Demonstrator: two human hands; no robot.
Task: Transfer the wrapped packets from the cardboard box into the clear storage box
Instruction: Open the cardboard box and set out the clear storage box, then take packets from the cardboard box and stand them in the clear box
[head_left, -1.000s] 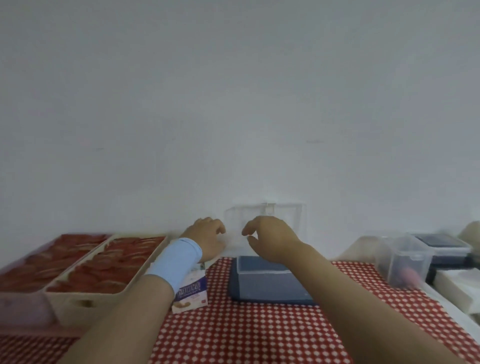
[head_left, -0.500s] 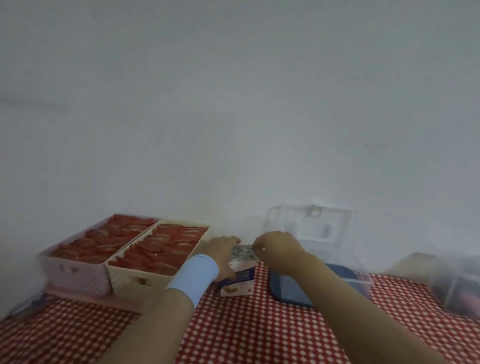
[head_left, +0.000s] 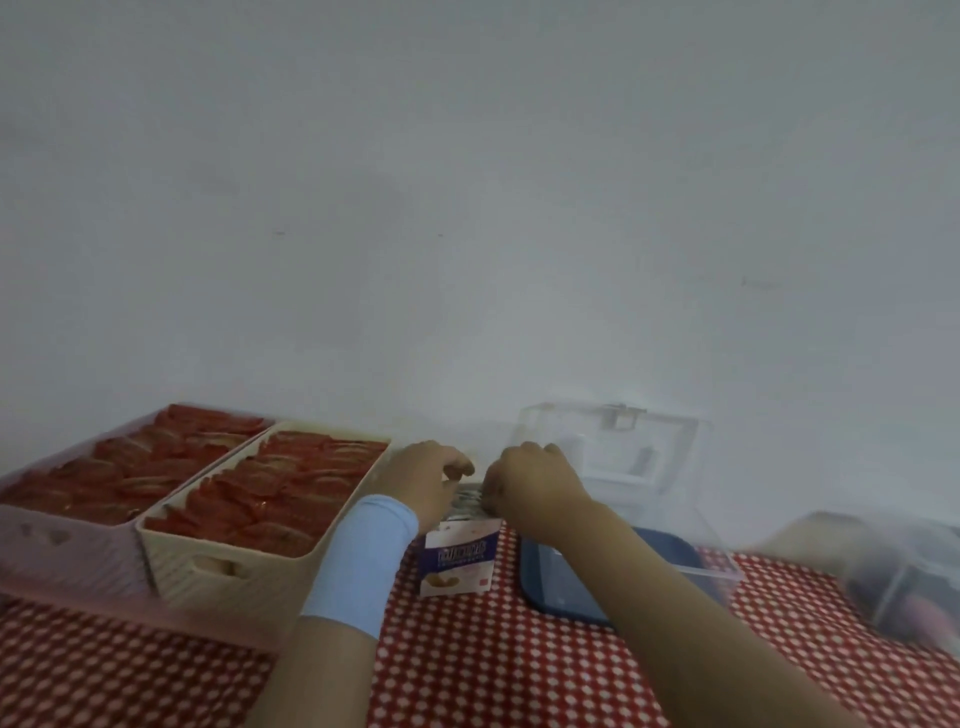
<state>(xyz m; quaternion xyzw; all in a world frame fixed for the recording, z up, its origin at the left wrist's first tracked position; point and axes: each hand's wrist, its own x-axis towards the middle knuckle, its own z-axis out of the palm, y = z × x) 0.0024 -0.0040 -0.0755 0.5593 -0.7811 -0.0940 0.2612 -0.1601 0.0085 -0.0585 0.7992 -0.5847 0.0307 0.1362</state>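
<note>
Far left stand two baskets of red packets: one pink basket (head_left: 67, 545), one cream basket (head_left: 234, 566). My left hand (head_left: 428, 480), one blue wristband (head_left: 363, 561) on its wrist, curls beside the one cardboard box (head_left: 460, 564); whether it grips, I cannot tell. Wrapped packets (head_left: 465, 504) fill the box's open top, too blurred to count. My right hand (head_left: 535, 488) curls onto them, grip hidden. One clear storage box (head_left: 675, 551) stands open just right

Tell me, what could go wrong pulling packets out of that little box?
The little cardboard box stands upright and looks light, so tugging the wrapped packets might tip it. The left hand and right hand crowd its top, so a packet could slip onto the checked cloth. The raised lid of the clear storage box might get bumped shut.
</note>
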